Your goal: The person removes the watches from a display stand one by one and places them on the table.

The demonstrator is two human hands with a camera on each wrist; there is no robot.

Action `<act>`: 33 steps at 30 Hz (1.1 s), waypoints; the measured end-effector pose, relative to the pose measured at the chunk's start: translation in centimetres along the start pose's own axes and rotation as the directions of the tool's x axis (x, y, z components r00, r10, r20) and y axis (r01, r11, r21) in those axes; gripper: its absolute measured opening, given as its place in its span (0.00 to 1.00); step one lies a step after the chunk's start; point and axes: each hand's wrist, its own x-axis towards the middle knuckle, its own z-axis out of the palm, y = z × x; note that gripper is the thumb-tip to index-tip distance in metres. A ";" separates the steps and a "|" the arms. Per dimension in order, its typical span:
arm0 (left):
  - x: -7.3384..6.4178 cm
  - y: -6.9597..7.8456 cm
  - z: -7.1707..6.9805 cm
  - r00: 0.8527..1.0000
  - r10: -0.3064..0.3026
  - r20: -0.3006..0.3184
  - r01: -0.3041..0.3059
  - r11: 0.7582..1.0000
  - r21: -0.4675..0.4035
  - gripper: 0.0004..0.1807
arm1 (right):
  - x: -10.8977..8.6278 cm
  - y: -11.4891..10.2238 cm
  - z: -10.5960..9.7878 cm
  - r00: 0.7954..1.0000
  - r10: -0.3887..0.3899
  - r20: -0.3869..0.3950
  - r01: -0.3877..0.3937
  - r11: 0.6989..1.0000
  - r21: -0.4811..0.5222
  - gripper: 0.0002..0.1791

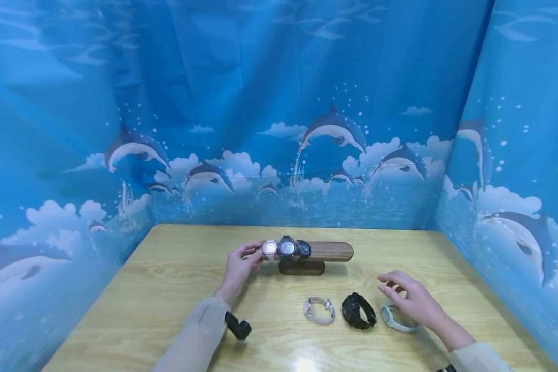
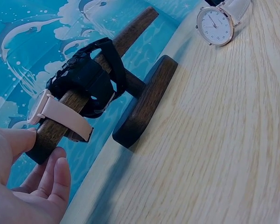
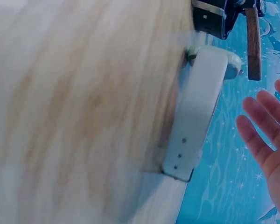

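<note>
My left hand [image 1: 239, 264] grips the left end of a dark wooden watch stand [image 1: 332, 251], thumb on one side and fingers beneath. Around its bar sit a pale pink watch [image 1: 270, 249], nearest that hand, a dark watch with a silvery face [image 1: 287, 248] and a black watch [image 1: 304, 249]. Close above a mint-green watch [image 1: 391, 319] hovers my right hand [image 1: 415, 300], its fingers loosely bent and holding nothing. The right wrist view shows the mint strap [image 3: 196, 112] on edge, with the fingers apart from it.
Left of the mint watch, a chunky black watch [image 1: 352, 311] and a pale-strapped watch [image 1: 320, 321] lie on the wooden table [image 1: 176, 279]. The latter has a white dial [image 2: 214, 26] in the left wrist view. Blue dolphin-print curtains [image 1: 260, 103] enclose the back and sides.
</note>
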 end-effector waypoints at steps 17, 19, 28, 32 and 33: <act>0.1 -0.2 0.0 1.000 0.001 -0.001 -0.001 1.000 -0.002 0.14 | 2.1 -0.8 1.2 0.988 0.151 -0.022 -0.151 0.988 0.007 0.14; 0.1 -0.2 -0.1 1.000 0.008 -0.001 -0.008 1.000 0.002 0.14 | 2.4 -0.8 1.4 0.987 0.162 -0.018 -0.162 0.987 0.008 0.14; 0.1 0.0 -0.1 1.000 -0.002 0.004 0.002 1.000 0.011 0.13 | 3.7 -0.7 1.9 0.972 0.232 -0.028 -0.231 0.973 0.032 0.16; 0.2 -0.1 -0.1 1.000 -0.009 0.006 0.009 1.000 0.010 0.13 | 4.2 -0.8 2.0 0.965 0.260 -0.037 -0.257 0.964 0.060 0.17; 0.2 -0.1 -0.1 1.000 -0.010 0.006 0.010 1.000 0.011 0.14 | 4.3 -0.8 2.1 0.963 0.268 -0.034 -0.265 0.962 0.068 0.17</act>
